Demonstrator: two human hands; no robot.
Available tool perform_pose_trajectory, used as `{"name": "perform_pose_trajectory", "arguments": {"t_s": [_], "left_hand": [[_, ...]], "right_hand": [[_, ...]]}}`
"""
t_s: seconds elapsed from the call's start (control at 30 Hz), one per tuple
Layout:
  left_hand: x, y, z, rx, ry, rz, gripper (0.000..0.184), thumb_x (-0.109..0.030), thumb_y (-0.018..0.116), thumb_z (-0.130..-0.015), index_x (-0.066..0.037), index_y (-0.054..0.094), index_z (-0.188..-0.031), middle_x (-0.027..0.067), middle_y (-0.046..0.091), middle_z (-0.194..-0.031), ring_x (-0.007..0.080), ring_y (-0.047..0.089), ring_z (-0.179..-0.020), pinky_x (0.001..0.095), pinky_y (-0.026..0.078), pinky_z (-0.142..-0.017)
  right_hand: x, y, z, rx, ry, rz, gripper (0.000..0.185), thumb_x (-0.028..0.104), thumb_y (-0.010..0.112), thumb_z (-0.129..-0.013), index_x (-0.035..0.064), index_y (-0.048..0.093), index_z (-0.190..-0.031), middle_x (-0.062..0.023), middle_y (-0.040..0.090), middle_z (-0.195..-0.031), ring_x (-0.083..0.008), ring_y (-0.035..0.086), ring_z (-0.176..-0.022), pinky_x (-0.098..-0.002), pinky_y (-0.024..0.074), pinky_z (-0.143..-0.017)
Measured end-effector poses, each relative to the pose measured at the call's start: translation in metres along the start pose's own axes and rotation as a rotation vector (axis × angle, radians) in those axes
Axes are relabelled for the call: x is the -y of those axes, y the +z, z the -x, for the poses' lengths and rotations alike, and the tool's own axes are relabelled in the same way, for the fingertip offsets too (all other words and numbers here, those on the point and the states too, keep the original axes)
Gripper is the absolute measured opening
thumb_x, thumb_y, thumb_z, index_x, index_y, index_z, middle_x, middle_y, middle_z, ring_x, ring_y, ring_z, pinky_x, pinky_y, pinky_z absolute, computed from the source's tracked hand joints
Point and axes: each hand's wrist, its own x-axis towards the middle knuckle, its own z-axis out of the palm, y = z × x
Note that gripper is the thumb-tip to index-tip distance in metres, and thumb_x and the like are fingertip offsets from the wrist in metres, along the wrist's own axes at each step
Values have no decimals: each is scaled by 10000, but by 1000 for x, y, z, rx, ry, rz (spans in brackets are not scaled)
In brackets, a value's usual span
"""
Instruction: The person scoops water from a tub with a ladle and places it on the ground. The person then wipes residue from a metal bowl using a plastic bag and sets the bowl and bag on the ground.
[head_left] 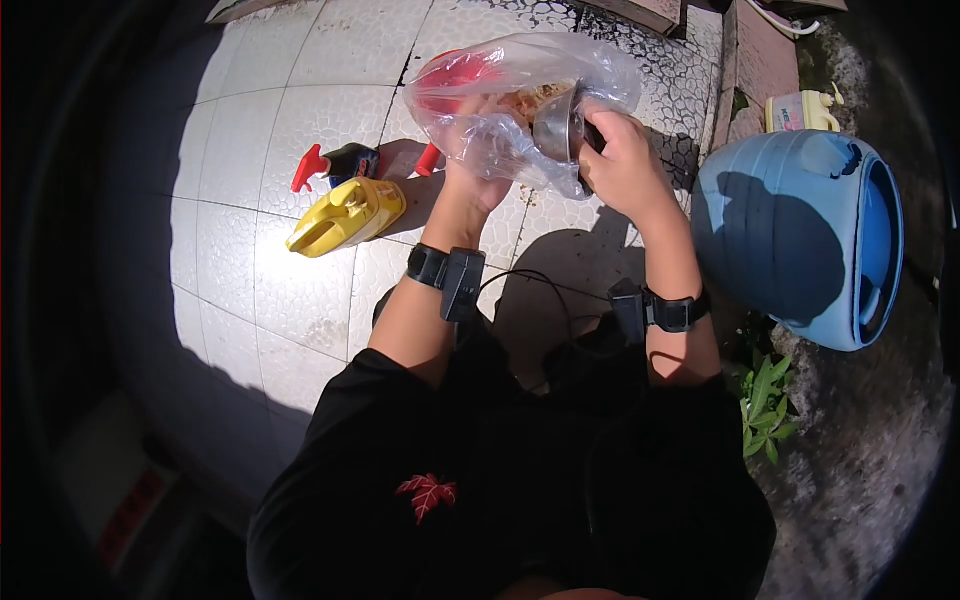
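A clear plastic bag (490,143) is held up in front of me over the tiled floor. My left hand (478,165) grips its near left side, with the fingers partly blurred behind the plastic. In my right hand (625,165) is a metal bowl (555,128), tilted sideways with its mouth inside the bag's opening. Brownish-orange, crumbly matter (530,103) shows by the bowl's rim; I cannot tell what it is. Something red (450,80) shows through the bag's far left side. Just left of my left hand a red handle-like piece (428,160) sticks out.
A yellow jug (350,215) and a dark spray bottle (350,163) with a red trigger lie on the white tiles (310,310) to the left. At the right, a large blue barrel (770,220) lies on its side, near a pale yellow jug (800,110) and a green plant (765,405).
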Motion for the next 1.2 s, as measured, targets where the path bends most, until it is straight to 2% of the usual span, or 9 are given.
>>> {"name": "perform_pose_trajectory", "arguments": {"t_s": [0.07, 0.2, 0.33, 0.43, 0.8, 0.9, 1.03, 1.13, 1.2], "left_hand": [[23, 7, 11, 112, -150, -358, 532, -452, 493, -894, -85, 460, -1278, 90, 497, -1248, 216, 544, -1034, 359, 461, -877], [41, -3, 14, 82, -203, -371, 605, -560, 480, -858, -83, 501, -1230, 105, 536, -1214, 253, 520, -1120, 434, 433, -950], [45, 3, 11, 113, -184, -246, 555, -519, 506, -865, -90, 510, -1217, 97, 540, -1211, 249, 518, -1119, 442, 419, -965], [43, 10, 11, 117, -207, -148, 516, -499, 519, -865, -115, 525, -1210, 85, 543, -1209, 248, 519, -1115, 437, 408, -976], [39, 1, 5, 168, -168, 239, 555, -467, 399, -906, -84, 428, -1307, 121, 453, -1327, 302, 441, -1210, 468, 333, -1048], [37, 0, 5, 118, -128, 129, 563, -475, 408, -902, -78, 437, -1300, 120, 461, -1320, 305, 450, -1200, 473, 343, -1039], [34, 0, 9, 74, -102, 14, 556, -490, 436, -894, -76, 474, -1263, 115, 502, -1274, 295, 495, -1152, 471, 384, -1006], [32, -1, 7, 59, -74, -129, 538, -485, 400, -908, -93, 471, -1270, 113, 507, -1264, 280, 500, -1137, 464, 404, -979], [32, 3, 9, 56, -51, -194, 523, -474, 462, -897, -78, 488, -1237, 101, 542, -1200, 253, 536, -1079, 417, 438, -934]], "right_hand": [[-2, 0, -1, 11, -4, 9, 266, 154, 596, -777, -7, 599, -988, -220, 615, -883, -389, 578, -862, -400, 463, -742], [2, -8, 0, 112, 5, 58, 243, 173, 595, -809, -6, 611, -972, -208, 607, -863, -352, 578, -836, -377, 453, -733], [7, -20, -1, 241, 57, 84, 288, 287, 573, -878, 31, 635, -994, -171, 576, -931, -337, 556, -888, -349, 449, -777], [5, -23, 1, 4, -91, -30, 248, 249, 545, -906, 68, 649, -1041, -154, 584, -956, -319, 567, -889, -338, 449, -779], [-4, -35, -4, -164, -76, -107, 288, 258, 480, -955, 34, 652, -1013, -56, 595, -924, -139, 548, -862, -249, 415, -767], [4, -35, -4, -113, 197, -572, 356, 267, 446, -955, -2, 580, -1145, -81, 541, -1226, -179, 508, -1110, -279, 331, -982], [-5, -31, 6, -118, 421, -1105, 344, 217, 444, -930, 3, 563, -1172, -78, 546, -1217, -187, 499, -1122, -292, 317, -998], [-1, -28, 6, 48, 243, -811, 353, 131, 476, -875, -1, 528, -1199, -102, 565, -1189, -228, 495, -1126, -316, 337, -989], [8, -25, 3, 102, -89, 100, 407, 93, 523, -824, -2, 495, -1220, -156, 556, -1198, -308, 503, -1118, -366, 373, -983]]}}
